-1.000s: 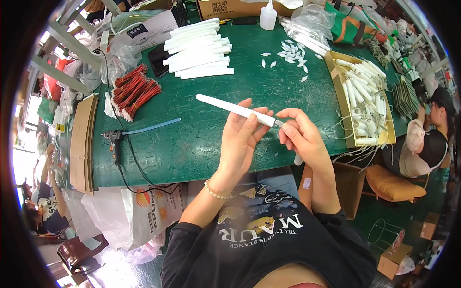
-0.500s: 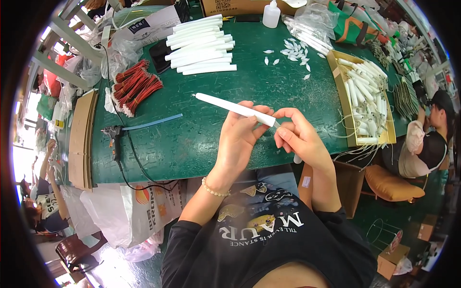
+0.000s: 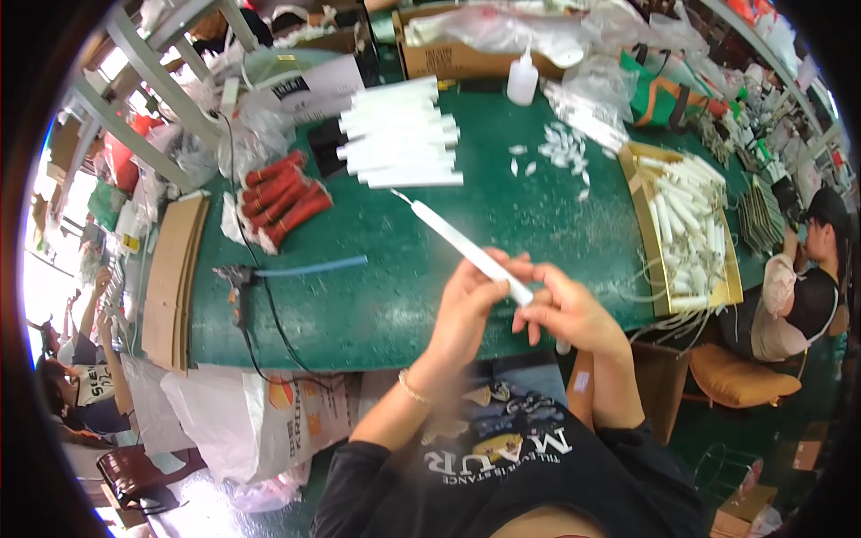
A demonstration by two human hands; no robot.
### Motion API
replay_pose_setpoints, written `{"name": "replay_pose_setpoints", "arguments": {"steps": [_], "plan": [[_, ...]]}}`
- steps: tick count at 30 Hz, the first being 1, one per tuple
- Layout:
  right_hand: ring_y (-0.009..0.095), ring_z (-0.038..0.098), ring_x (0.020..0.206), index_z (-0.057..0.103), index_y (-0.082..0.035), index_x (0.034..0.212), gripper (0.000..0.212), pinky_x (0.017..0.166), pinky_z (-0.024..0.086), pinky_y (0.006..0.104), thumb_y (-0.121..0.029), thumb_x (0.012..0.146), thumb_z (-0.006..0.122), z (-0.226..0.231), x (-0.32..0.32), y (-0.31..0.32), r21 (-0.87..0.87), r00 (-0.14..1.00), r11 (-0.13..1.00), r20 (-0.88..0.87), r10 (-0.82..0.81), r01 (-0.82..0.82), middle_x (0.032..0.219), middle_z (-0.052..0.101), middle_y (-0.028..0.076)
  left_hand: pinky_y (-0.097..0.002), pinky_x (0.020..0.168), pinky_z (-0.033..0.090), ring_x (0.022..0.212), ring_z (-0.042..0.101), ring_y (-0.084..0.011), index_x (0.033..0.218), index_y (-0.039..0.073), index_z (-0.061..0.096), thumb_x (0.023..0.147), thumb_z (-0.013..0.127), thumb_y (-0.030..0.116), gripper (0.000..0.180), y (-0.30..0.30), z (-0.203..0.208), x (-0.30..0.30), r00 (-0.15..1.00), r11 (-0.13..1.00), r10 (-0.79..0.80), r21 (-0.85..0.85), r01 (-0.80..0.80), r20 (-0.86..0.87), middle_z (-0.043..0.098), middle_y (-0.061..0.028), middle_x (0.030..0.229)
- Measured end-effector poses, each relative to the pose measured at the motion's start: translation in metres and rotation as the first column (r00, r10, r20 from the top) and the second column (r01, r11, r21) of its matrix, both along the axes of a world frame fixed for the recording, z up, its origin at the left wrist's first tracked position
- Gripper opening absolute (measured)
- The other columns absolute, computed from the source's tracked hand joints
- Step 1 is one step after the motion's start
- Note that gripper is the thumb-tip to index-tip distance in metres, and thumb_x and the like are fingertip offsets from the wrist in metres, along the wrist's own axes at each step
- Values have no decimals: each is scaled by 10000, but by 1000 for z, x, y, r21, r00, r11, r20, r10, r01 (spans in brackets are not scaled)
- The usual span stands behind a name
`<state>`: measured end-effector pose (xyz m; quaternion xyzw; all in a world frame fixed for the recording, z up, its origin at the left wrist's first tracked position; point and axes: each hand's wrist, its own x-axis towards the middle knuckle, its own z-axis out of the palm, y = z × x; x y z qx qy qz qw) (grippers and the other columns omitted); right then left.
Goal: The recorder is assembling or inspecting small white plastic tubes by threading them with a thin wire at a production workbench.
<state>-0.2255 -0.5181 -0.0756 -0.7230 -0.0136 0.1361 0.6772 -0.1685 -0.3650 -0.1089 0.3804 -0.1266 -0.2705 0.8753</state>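
A slim white candle-shaped tube [image 3: 457,240] slants over the table's front edge, its narrow far end pointing up and left. A thin pale lead pokes out of that end. My left hand [image 3: 468,305] is closed around the tube's lower half, thumb on top. At the near end my right hand [image 3: 578,316] has its thumb and fingers closed on the tube's base; whatever sits inside that base is hidden. Beyond lie a pile of similar white tubes [image 3: 399,134] and a scatter of small white flame-shaped pieces [image 3: 563,148].
Bundled red wires [image 3: 285,199] and a glue gun [image 3: 238,291] with a blue stick lie left, its cable trailing to the table edge. A yellowish box [image 3: 662,260] of white tubes stands right, a white bottle [image 3: 521,81] at the back. Another person [image 3: 812,269] sits at far right.
The tube has tilted more steeply, and more of the thin lead shows at its tip. My right fingers have closed in on its base. The whole view has shifted slightly.
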Motion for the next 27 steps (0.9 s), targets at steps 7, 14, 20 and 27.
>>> {"name": "replay_pose_setpoints", "arguments": {"steps": [7, 14, 20, 27], "plan": [[53, 543, 542, 464, 27, 1109, 285, 394, 354, 157, -103, 859, 499, 4, 1, 0, -64, 1000, 998, -4, -31, 30, 724, 613, 55, -387, 931, 386, 1129, 456, -299, 1132, 15, 396, 859, 483, 133, 310, 10, 28, 3, 991, 994, 99, 48, -103, 92, 533, -187, 1110], [50, 542, 584, 472, 15, 1083, 262, 429, 373, 170, -131, 867, 495, 14, 14, 11, -64, 998, 996, 29, 61, -59, 740, 603, 46, -321, 753, 492, 796, 594, -192, 945, 24, 507, 930, 399, 190, 198, 41, 61, 46, 831, 880, 474, -121, -459, 291, 592, -110, 898], [116, 568, 789, 440, -2, 1155, 336, 677, 452, 224, -142, 861, 520, -3, 29, 37, 61, 981, 996, 186, 47, -59, 901, 593, 77, -215, 477, 365, 516, 427, -78, 981, 34, 497, 936, 390, 178, 185, 47, 120, 48, 680, 807, 590, -291, -514, 436, 446, -10, 621], [122, 553, 878, 482, -3, 1139, 314, 779, 438, 234, -125, 855, 534, -40, 24, 23, 15, 974, 998, 215, -69, 67, 978, 580, 75, -177, 383, 257, 457, 373, -28, 952, 28, 560, 918, 428, 128, 169, 24, 140, 59, 441, 842, 429, -172, -511, 788, 454, 3, 585]]}}
